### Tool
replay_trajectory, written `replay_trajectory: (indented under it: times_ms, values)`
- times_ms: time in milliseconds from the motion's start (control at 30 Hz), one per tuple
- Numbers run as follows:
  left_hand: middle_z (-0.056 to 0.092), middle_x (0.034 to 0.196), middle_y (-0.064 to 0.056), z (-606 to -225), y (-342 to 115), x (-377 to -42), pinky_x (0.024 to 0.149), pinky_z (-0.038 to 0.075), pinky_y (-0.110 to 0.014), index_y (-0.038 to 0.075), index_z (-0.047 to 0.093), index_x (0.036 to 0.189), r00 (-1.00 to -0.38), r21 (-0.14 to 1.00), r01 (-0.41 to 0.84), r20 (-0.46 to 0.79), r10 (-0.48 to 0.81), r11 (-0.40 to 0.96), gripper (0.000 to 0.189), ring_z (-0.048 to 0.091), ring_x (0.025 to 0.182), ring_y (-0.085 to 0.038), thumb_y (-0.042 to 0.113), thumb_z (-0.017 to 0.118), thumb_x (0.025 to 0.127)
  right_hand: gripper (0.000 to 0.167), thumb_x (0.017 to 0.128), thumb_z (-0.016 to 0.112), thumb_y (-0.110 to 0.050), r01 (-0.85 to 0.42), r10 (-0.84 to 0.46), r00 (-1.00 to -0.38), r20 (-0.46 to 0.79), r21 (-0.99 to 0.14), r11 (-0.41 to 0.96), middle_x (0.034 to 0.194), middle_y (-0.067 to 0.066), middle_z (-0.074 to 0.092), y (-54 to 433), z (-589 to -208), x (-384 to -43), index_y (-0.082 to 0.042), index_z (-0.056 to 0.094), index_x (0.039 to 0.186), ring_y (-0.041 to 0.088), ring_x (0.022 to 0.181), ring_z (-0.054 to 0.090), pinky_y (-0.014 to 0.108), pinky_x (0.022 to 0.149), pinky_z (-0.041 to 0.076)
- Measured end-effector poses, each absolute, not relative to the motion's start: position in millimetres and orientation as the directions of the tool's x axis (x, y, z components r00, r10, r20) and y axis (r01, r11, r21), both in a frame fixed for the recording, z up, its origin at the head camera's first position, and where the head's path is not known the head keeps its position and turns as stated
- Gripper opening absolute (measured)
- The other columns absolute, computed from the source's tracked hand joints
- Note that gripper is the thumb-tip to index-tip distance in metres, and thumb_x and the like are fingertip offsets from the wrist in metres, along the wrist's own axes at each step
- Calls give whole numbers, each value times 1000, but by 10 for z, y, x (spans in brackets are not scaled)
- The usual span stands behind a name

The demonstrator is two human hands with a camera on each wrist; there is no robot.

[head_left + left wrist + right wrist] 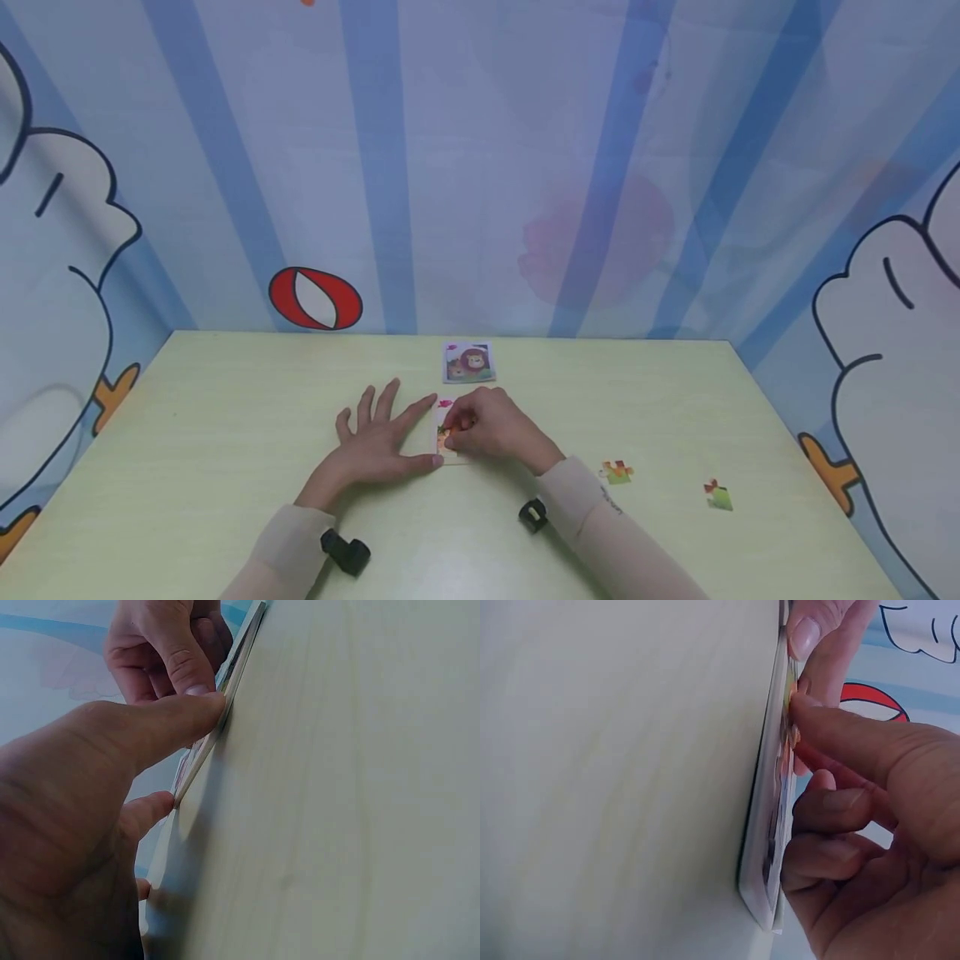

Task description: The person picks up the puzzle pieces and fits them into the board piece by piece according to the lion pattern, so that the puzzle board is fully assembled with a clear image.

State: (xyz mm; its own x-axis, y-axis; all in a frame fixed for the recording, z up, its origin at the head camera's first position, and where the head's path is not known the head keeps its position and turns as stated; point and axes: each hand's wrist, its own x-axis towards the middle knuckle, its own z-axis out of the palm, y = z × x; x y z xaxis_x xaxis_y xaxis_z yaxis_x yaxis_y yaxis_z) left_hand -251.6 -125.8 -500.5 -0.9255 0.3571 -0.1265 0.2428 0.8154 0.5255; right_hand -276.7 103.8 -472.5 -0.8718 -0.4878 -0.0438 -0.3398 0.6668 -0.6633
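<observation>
A small puzzle board point(446, 406) with a pale rim lies flat on the table, partly hidden by the hands. The left hand point(378, 450) spreads its fingers beside it, its index fingertip and thumb tip touching the board's left edge. Over the board, the right hand point(495, 423) pinches a small orange and green puzzle piece point(794, 737) between thumb and curled fingers, at the board's surface. Whether the piece sits flat cannot be seen. In the left wrist view, the left thumb point(187, 716) rests on the board's near edge.
Behind the board lies a square picture card point(468, 362) with a lion. Two loose puzzle pieces lie to the right, an orange-green piece point(617, 472) and a red-green piece point(717, 495). A printed blue striped curtain point(480, 167) stands behind the table point(225, 417).
</observation>
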Motion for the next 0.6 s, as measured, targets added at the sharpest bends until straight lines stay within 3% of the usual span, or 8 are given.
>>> replay_trajectory:
  times_ms: [600]
  values:
    - [2,181,-23,-4920,-1238,-2490,119,-3,-88,34,36,168,-921,517,232,-156,356,824,93,-8,163,-59,68,71,89,11,88,86,-16,-298,-457,-888,-45,-700,648,75,-7,60,1067,-4790,-2766,-17,81,97,9,73,53,24,68,42]
